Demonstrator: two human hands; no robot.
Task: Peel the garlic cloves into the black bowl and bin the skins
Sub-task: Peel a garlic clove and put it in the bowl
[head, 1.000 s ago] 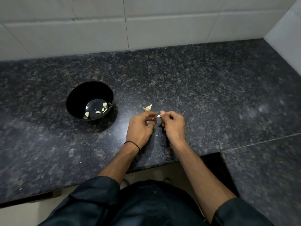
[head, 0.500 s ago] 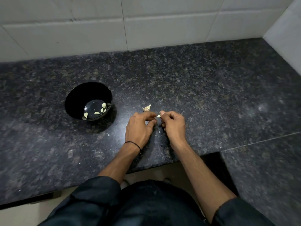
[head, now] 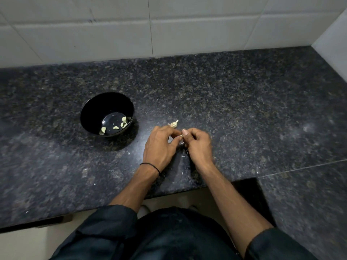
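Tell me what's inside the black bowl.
The black bowl holds a few peeled garlic cloves on its bottom. Its near wall hides part of the floor, so more may lie there.

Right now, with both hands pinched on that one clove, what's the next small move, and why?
Probably finish stripping its skin first. The left hand and right hand both pinch the clove, which is mostly hidden, so I can't tell how much skin remains. The black bowl, holding peeled cloves, sits to the left for the drop after. One unpeeled clove waits beyond the hands.
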